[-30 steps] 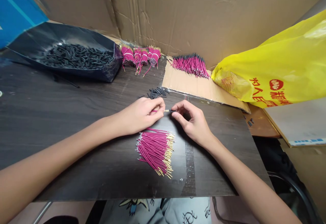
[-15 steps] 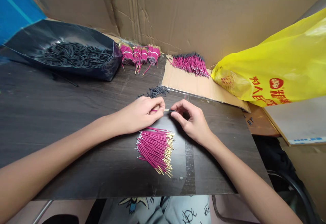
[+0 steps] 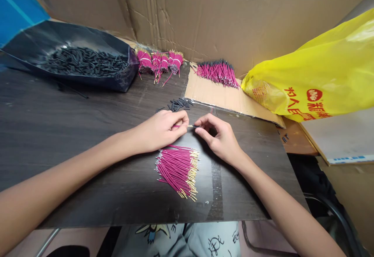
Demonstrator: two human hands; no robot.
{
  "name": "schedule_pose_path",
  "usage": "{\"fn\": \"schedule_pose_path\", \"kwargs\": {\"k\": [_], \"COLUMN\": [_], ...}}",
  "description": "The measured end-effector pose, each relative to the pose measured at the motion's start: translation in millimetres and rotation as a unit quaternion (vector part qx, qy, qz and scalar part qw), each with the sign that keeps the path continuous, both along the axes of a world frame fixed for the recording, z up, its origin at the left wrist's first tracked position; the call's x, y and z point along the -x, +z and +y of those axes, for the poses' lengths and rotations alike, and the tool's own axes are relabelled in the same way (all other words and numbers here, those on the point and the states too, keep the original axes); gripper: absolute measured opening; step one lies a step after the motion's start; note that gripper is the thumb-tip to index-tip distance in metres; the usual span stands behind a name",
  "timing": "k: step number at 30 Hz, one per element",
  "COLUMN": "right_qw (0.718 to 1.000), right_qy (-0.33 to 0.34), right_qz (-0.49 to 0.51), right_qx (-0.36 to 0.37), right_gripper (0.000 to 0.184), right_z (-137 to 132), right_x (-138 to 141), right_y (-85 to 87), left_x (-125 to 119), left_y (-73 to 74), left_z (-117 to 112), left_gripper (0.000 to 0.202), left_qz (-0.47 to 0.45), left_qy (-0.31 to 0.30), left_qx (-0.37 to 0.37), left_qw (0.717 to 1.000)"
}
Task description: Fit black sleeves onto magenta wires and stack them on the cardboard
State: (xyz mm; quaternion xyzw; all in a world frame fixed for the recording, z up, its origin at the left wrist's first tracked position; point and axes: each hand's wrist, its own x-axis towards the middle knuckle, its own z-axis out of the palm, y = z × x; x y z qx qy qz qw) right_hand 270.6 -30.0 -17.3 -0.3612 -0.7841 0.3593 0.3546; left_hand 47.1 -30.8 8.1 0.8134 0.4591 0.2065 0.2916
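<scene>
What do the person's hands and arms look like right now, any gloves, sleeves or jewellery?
Both are bare. The left hand and right hand wear no gloves, and no rings, watch or wristband show. Both forearms are uncovered to the picture's edge, with no sleeve in view. The fingers look slim, with short nails.

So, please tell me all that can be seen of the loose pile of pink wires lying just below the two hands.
The loose pile of thin pink insulated wires lies flat on the dark wood-grain table. The wires run roughly parallel, fanned slightly. Their right ends carry gold-coloured metal pins; their left ends show short silvery tips. The left hand rests at the pile's upper edge, seemingly touching it; the right hand is beside it, apart.
</scene>
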Motion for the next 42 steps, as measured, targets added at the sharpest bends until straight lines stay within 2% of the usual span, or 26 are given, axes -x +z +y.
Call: {"fn": "schedule_pose_path", "kwargs": {"k": [13,28,42], "right_qw": [1.0,1.0,0.999], "right_qy": [0.004,0.004,0.008], "right_qz": [0.001,-0.007,-0.004], "right_qx": [0.01,0.0,0.031], "right_gripper": [0.012,0.006,0.006], "right_z": [2.0,3.7,3.0], "right_x": [-3.3,-3.1,-3.7], "right_y": [-2.3,-1.5,2.9], "left_x": [0.3,-1.2,-0.7], "left_y": [-1.5,-4.1,-5.7], "left_z": [-0.4,0.9,0.3], "left_gripper": [0.014,0.015,0.013], "left_qz": [0.018,0.036,0.034], "left_qy": [-0.011,-0.013,-0.009], "left_qx": [-0.017,-0.03,-0.04], "left_qw": [1.0,0.999,0.999]}}
